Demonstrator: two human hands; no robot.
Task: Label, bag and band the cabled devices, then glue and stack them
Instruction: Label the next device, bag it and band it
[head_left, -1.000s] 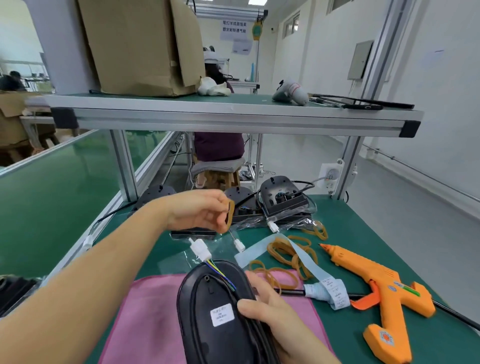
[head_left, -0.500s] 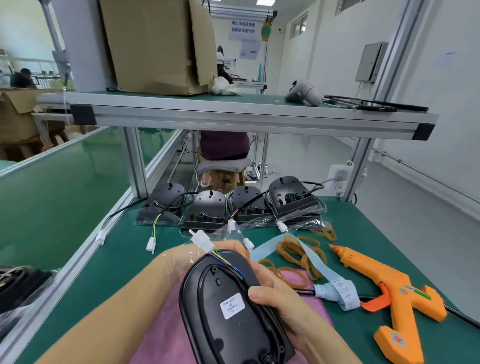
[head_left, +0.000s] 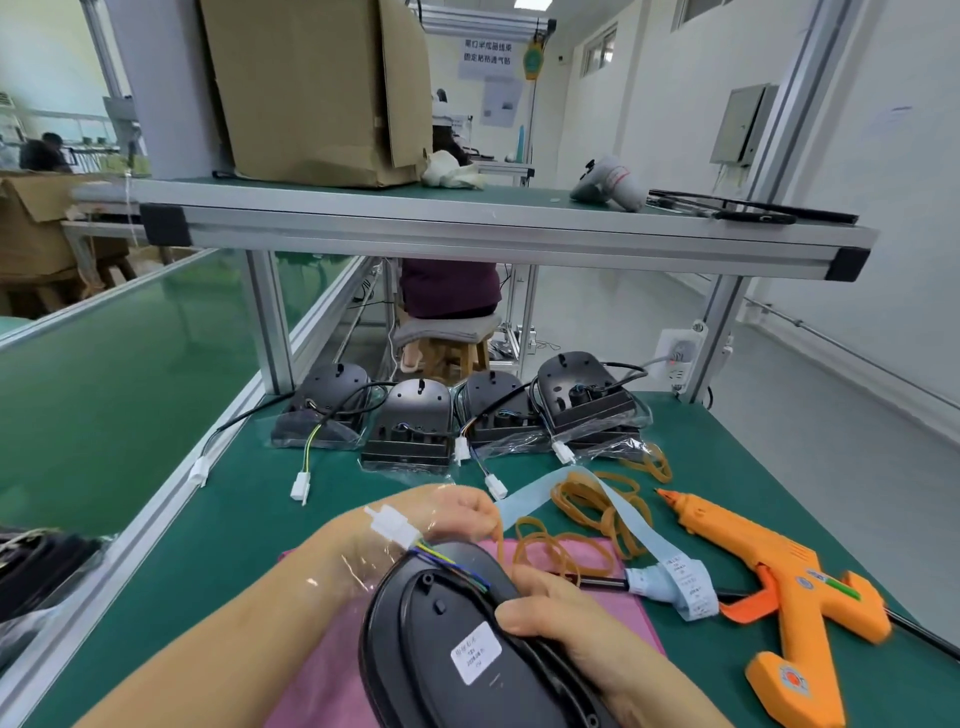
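A black cabled device (head_left: 447, 639) with a white label lies in a clear bag over the pink cloth (head_left: 322, 675). My right hand (head_left: 566, 618) grips its right side, thumb on top. Behind its far end, my left hand (head_left: 452, 512) pinches a tan rubber band (head_left: 500, 540). The device's white connector (head_left: 397, 529) rests against my left wrist. Several bagged devices (head_left: 410, 423) stand in a row at the back. More rubber bands (head_left: 597, 499) lie loose to the right.
An orange glue gun (head_left: 779, 587) lies on the green mat at right, its cord running off right. A pale blue label strip (head_left: 644, 540) crosses the bands. An aluminium shelf (head_left: 467, 228) with a cardboard box hangs overhead. A person sits on a stool behind the bench.
My left hand came back from the row of devices with a rubber band and now sits at the far end of the held device. The camera moved closer.
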